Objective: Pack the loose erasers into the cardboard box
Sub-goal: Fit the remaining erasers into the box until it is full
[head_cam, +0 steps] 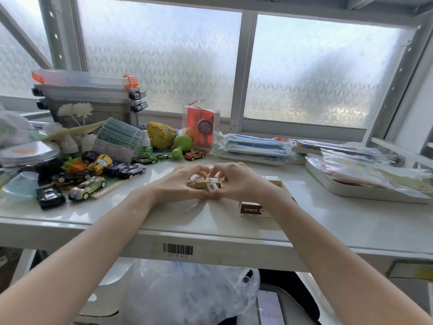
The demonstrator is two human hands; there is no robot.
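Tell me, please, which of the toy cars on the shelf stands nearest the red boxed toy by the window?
The small red toy car, standing alone just left of the red boxed toy. The other toy cars crowd together farther left.

A white metal shelf [70, 219] fills the middle, a barcode label [178, 249] on its front edge at 6 o'clock. Frosted, patterned windows [161, 55] from 10 to 2 o'clock admit soft daylight.

Your white shelf [234, 221] carries toy cars [86, 188], loose erasers [206, 182], a cardboard box [251, 208], a tray [351, 191] and toothbrush packs [253, 148].
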